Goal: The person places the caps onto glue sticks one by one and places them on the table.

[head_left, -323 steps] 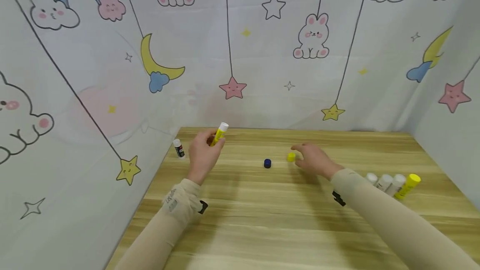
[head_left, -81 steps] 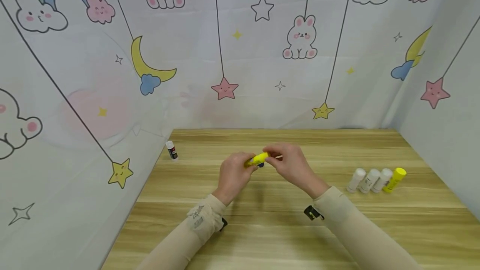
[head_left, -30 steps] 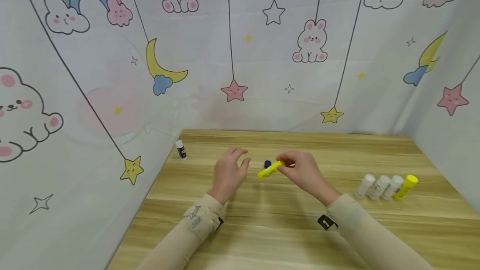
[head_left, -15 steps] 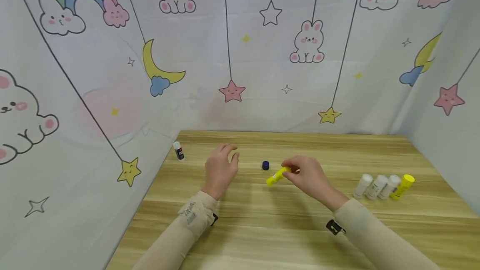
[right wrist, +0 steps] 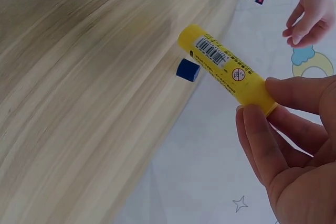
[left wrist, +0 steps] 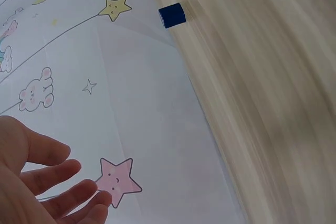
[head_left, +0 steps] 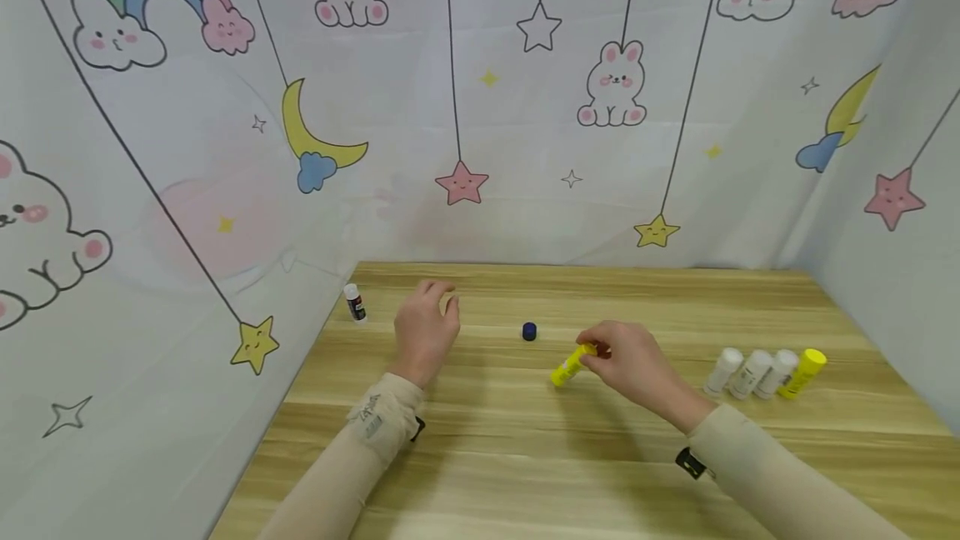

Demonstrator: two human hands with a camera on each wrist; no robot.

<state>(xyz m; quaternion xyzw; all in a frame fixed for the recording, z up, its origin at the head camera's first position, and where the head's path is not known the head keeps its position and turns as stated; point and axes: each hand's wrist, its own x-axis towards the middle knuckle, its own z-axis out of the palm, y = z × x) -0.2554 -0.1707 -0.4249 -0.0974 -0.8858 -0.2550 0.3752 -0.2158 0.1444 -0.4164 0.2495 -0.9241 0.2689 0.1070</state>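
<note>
My right hand point(head_left: 626, 361) pinches a yellow glue stick point(right wrist: 220, 66) by its capped end. In the head view the stick slants down and left over the table; in the right wrist view its barcode label shows. My left hand point(head_left: 426, 327) hovers over the table's left part, its fingers loosely bent with nothing between them. The left wrist view shows those fingers point(left wrist: 63, 174) apart from any object. Between the hands a small dark blue cap point(head_left: 529, 332) sits on the wooden table point(head_left: 495, 457).
At the right, three white glue sticks point(head_left: 750, 375) and a yellow one point(head_left: 804, 373) stand in a row. A small black-labelled stick with a white cap point(head_left: 356, 304) stands near the table's left edge. A printed curtain point(head_left: 525, 215) borders the back and sides.
The yellow cap has left the table and is on the glue stick. The stick passed from my left hand to my right, which has moved right and nearer. My left hand has drawn left.
</note>
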